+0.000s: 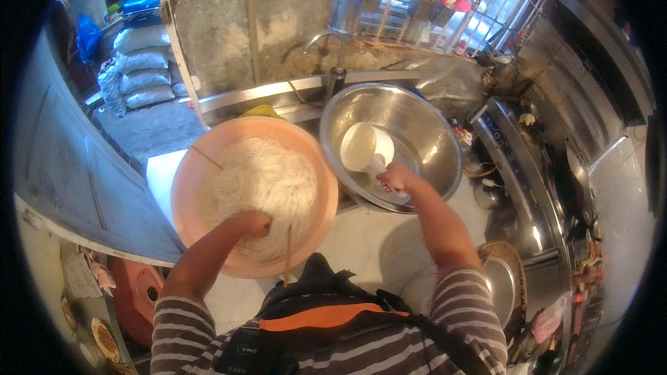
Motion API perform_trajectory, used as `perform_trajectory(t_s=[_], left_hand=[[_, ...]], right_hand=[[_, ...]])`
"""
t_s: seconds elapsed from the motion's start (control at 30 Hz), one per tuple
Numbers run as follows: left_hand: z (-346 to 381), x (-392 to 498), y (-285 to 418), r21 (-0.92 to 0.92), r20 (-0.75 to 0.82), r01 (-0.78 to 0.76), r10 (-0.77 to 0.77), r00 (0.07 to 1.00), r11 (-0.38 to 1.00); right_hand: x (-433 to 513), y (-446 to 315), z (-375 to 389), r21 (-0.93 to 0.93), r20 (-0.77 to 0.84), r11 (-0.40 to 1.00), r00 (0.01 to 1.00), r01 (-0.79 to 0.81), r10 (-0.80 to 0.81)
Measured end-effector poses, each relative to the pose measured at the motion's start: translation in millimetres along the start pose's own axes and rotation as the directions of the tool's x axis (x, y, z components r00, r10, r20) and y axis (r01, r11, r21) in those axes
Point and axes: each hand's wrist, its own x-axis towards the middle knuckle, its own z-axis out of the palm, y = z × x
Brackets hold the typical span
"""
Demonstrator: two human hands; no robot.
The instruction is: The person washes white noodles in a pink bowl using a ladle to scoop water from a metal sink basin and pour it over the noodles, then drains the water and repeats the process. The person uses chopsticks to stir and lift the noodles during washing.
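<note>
A large pink plastic tub (180,200) holds a mass of white noodles (271,172) in cloudy liquid. Over the noodles, near the tub's front side, is my left hand (255,225) with curled fingers; whether it grips any strands cannot be seen. Two thin wooden sticks lean over the tub's rim, one at the left (207,157) and one at the front (289,255). My right hand (397,177) grips the handle of a white plastic dipper (359,146), tilted inside a wide stainless steel basin (417,114). Pale liquid seems to show in the dipper.
A tap (325,36) curves up behind the basin. Cooking equipment with a steel front (508,161) stands at the right. A blue-grey door (78,151) is at the left, with stacked filled sacks (143,73) beyond the doorway. Utensil holders (422,8) hang on the window bars.
</note>
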Motion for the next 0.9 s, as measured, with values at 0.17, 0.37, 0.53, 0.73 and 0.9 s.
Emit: perform_trajectory(t_s=[0.17, 0.37, 0.53, 0.73, 0.9], left_hand=[[21.1, 7.5, -3.2, 0.165, 0.153, 0.158, -0.184, 0.971, 0.974], [45.9, 30.8, -26.7, 0.367, 0.392, -0.056, -0.100, 0.914, 0.929], [53.8, 14.9, -19.3, 0.044, 0.113, 0.383, -0.385, 0.916, 0.923], [-13.9, -11.8, 24.7, 0.025, 0.018, 0.299, -0.299, 0.954, 0.954], [-32.2, -20.7, 40.3, 0.033, -0.374, 0.251, -0.221, 0.900, 0.967]], right_hand=[[-71.5, -28.4, -25.7, 0.220, -0.034, 0.971, 0.996, 0.091, -0.086], [-148.3, -83.4, -61.4, 0.147, -0.026, 0.965, 0.976, 0.218, -0.217], [-170.3, -123.7, -62.2, 0.204, 0.016, 0.916, 0.934, 0.346, -0.356], [-166.4, -157.0, -33.3, -0.094, 0.056, 0.921, 0.926, 0.378, -0.374], [-156.1, -159.5, -4.2, -0.545, 0.024, 0.681, 0.822, 0.489, -0.570]])
